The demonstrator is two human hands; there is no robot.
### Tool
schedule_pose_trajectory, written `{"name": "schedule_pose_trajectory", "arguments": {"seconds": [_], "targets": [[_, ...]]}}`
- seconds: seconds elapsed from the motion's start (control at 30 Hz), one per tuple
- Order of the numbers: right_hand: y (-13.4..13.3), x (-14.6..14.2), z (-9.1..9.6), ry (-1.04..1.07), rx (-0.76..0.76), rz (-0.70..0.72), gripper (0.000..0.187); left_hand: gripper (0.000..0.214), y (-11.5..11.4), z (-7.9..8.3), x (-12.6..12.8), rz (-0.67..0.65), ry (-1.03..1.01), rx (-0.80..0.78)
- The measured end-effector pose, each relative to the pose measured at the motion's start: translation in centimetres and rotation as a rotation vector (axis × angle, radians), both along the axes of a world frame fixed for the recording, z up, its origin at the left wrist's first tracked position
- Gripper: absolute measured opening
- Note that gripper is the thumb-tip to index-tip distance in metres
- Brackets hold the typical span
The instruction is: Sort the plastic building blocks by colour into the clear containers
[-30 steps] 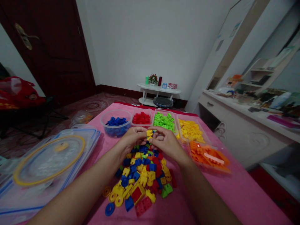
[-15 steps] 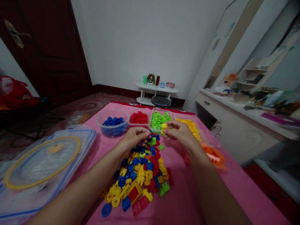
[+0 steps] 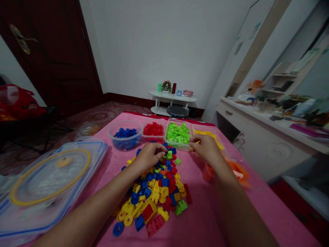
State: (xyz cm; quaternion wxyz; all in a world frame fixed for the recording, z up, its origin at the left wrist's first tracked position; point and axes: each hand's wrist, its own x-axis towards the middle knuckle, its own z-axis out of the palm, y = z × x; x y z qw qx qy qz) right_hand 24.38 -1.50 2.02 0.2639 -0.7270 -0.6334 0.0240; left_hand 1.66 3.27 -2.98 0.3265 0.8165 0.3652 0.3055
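Note:
My left hand (image 3: 150, 156) is over the far part of a mixed pile of building blocks (image 3: 154, 192). Its fingers are curled together, and what they pinch, if anything, is hidden. My right hand (image 3: 204, 145) is closed at the near left corner of the clear tub of yellow blocks (image 3: 205, 132). The yellow block it holds is almost wholly hidden by the fingers. Left of that tub, in a row, stand a tub of green blocks (image 3: 178, 133), one of red blocks (image 3: 153, 129) and a round tub of blue blocks (image 3: 125, 133).
Orange pieces (image 3: 238, 171) in clear plastic lie by my right forearm. Clear lids (image 3: 53, 181), one with a yellow rim, are stacked at the left on the pink cloth (image 3: 200, 209). A white dresser (image 3: 246, 120) stands at the right, and a low white table (image 3: 173, 97) is beyond.
My right hand has moved right from beside the green tub to the yellow tub, and the yellow block in its fingers has gone from sight. My left hand stays over the pile, fingers curled.

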Motion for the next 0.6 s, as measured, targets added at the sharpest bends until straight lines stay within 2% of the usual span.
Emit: {"name": "schedule_pose_trajectory", "arguments": {"seconds": [0.1, 0.2, 0.33, 0.43, 0.6], "targets": [[0.0, -2.7, -1.9, -0.101, -0.233, 0.103, 0.011, 0.021, 0.0, 0.2, -0.2, 0.026, 0.037, 0.063], [-0.3, -4.0, -2.9, -0.217, -0.340, 0.144, 0.019, 0.020, 0.4, 0.6, -0.7, 0.061, 0.057, 0.063], [-0.4, -4.2, -2.3, -0.237, -0.275, 0.113, 0.025, 0.020, 1.4, 1.1, -1.6, 0.119, 0.101, 0.092], [-0.4, -4.8, -2.2, -0.199, -0.168, 0.192, 0.035, 0.021, 1.8, 1.2, -1.9, 0.127, 0.127, 0.103], [-0.4, -6.3, -3.8, -0.163, -0.210, 0.332, 0.039, 0.021, 1.3, 0.3, -1.5, 0.023, 0.257, 0.102]]}}
